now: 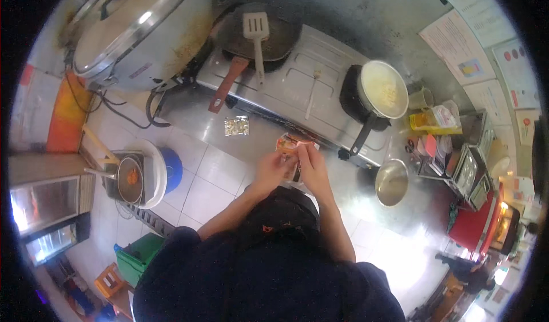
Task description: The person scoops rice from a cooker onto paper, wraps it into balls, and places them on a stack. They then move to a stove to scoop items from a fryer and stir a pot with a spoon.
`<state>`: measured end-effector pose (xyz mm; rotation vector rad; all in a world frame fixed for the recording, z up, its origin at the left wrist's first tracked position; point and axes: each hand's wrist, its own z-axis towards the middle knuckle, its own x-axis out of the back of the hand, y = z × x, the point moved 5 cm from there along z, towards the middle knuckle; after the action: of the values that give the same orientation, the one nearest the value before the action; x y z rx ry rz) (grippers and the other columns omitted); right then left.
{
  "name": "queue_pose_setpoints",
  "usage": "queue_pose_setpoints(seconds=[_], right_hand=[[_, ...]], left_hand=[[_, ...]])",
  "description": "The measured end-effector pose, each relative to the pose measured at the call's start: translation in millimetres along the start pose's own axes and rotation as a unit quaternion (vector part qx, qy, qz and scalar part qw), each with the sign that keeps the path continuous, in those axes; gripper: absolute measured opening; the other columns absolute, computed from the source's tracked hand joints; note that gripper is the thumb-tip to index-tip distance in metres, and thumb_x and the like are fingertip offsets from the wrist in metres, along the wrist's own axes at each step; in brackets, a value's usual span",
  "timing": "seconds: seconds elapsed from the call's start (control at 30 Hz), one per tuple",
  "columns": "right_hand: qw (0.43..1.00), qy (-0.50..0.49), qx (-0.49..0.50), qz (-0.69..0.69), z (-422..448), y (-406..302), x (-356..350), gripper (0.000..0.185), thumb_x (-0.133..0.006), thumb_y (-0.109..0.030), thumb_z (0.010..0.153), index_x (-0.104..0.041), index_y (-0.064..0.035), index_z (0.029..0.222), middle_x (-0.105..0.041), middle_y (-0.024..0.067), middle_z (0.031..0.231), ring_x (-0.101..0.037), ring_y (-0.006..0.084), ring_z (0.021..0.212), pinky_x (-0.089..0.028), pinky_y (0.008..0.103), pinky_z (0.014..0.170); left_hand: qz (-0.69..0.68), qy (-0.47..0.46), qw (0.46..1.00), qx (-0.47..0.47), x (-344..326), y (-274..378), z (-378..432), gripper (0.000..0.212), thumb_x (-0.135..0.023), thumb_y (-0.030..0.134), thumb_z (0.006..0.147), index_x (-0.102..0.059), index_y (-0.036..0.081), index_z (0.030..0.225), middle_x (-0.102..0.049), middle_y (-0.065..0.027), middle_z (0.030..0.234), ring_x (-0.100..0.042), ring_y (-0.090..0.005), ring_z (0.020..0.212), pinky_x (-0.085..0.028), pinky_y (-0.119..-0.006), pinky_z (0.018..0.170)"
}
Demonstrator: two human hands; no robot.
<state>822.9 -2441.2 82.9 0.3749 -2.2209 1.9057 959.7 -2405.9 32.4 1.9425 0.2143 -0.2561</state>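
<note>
A printed food packet [288, 143], orange and white, is between my hands at the edge of the steel counter. My left hand [272, 169] grips its left side, and my right hand [312, 163] pinches its upper right edge. Whether the packet is torn cannot be told. On the counter to the left lies a small clear sachet [236, 126] with pale and green bits inside. Beyond my hands is a gas stove [296, 82]. A pot [384, 89] with pale liquid and noodle-like food stands on its right burner. A white plastic spoon [313, 94] lies mid-stove.
A frying pan [274, 34] with a slotted turner [257, 34] across it occupies the left burner. Rightward are a steel bowl [392, 182] and a utensil rack [467, 167]. A large rice cooker [146, 43] stands upper left, above a white bucket [161, 172].
</note>
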Motion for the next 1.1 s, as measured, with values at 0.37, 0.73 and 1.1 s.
queue_pose_setpoints(seconds=[0.37, 0.73, 1.1], right_hand=[[0.996, -0.075, -0.033, 0.021, -61, -12, 35, 0.025, -0.067, -0.021, 0.096, -0.074, 0.0018, 0.094, -0.074, 0.0131, 0.08, -0.069, 0.0143, 0.073, -0.054, 0.0308, 0.068], [0.986, -0.15, 0.026, -0.065, -72, -51, 46, 0.021, -0.064, -0.02, 0.097, -0.075, -0.0018, 0.098, -0.074, 0.0125, 0.08, -0.073, 0.0199, 0.075, -0.056, 0.032, 0.072], [0.987, -0.099, 0.076, -0.099, -88, -58, 100, 0.015, -0.066, -0.019, 0.093, -0.075, -0.0074, 0.094, -0.073, 0.01, 0.081, -0.069, 0.0285, 0.073, -0.055, 0.0363, 0.071]], left_hand=[[-0.029, -0.088, 0.99, 0.107, -5, 34, -11, 0.019, -0.064, 0.014, 0.099, -0.071, -0.003, 0.106, -0.073, -0.0064, 0.096, -0.066, -0.011, 0.086, -0.054, -0.027, 0.077], [0.14, -0.152, 0.978, -0.021, -5, 67, -44, 0.022, -0.078, 0.007, 0.086, -0.072, -0.005, 0.103, -0.074, -0.0123, 0.1, -0.069, -0.0144, 0.092, -0.056, -0.029, 0.083], [0.162, -0.138, 0.976, -0.047, -20, 42, -47, 0.017, -0.069, 0.011, 0.094, -0.072, -0.004, 0.103, -0.074, -0.0073, 0.093, -0.067, -0.0126, 0.081, -0.055, -0.027, 0.075]])
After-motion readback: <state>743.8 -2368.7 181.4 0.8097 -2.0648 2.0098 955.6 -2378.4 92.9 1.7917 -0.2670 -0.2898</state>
